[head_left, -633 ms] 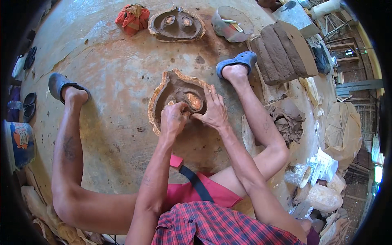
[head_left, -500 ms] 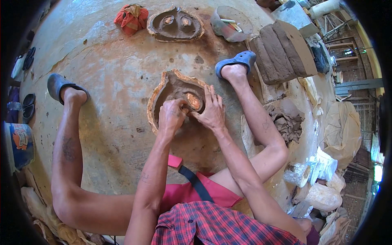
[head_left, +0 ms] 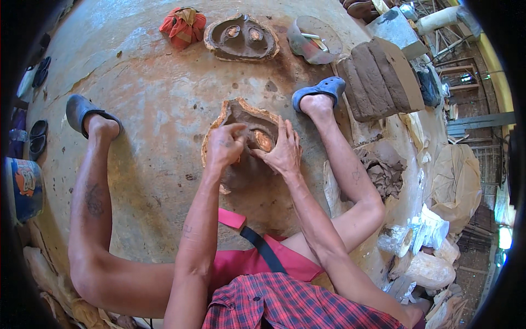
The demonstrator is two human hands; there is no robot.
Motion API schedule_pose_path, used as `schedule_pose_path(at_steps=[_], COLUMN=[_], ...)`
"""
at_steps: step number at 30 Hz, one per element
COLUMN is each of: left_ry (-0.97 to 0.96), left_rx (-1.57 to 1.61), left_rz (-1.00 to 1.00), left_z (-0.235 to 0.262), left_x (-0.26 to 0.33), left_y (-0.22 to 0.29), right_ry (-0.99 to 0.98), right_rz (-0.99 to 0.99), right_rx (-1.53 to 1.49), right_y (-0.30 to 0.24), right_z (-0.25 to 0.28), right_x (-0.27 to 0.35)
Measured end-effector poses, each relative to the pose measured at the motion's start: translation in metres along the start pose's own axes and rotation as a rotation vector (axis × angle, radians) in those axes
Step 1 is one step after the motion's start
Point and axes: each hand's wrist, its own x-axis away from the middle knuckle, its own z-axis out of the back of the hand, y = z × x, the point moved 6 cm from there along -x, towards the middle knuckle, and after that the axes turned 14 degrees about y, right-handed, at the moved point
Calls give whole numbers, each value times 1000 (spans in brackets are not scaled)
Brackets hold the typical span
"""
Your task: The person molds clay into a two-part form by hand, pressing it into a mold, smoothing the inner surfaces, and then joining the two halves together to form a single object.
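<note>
On the floor before me lies a rough-edged plaster mold (head_left: 234, 104) with an uneven brown rim. Dark wet clay (head_left: 246, 117) lines its hollow, around an oval orange-brown spot (head_left: 263, 141). Over the mold's left side is my left hand (head_left: 226, 143), its index finger pointing right and the others curled; whether anything is in them is hidden. My right hand (head_left: 281, 152) spreads over the right side, fingers at the rim and thumb inside against the clay. A second clay-lined mold (head_left: 241, 46), with two oval spots, lies farther off.
Beyond are an orange cloth bundle (head_left: 182, 28) and a translucent basin (head_left: 304, 46) with sticks inside. To the right stand a big clay block (head_left: 378, 79) and a loose clay heap (head_left: 383, 167). A bucket (head_left: 24, 189) is at far left. My clog-shod feet flank the mold.
My left hand has lifted away from the oval spot and shifted left and up, its index finger now extended. My right hand stays at the mold's right side. The whole view has shifted slightly.
</note>
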Motion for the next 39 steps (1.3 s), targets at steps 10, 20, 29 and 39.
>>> schedule_pose_path(at_steps=[10,20,29,39], left_ry=[574,537,571,612], left_rx=[201,489,406,444], left_rz=[274,338,338,343], left_z=[78,22,25,23], left_x=[2,31,32,26], left_y=[-70,-112,-113,-122], right_ry=[24,10,33,87], right_rz=[-33,-135,-218,-329], right_rx=[56,155,224,172], right_y=[-10,-19,-38,-40], right_z=[-5,-16,-15,-21], right_x=[-1,-2,-3,-13])
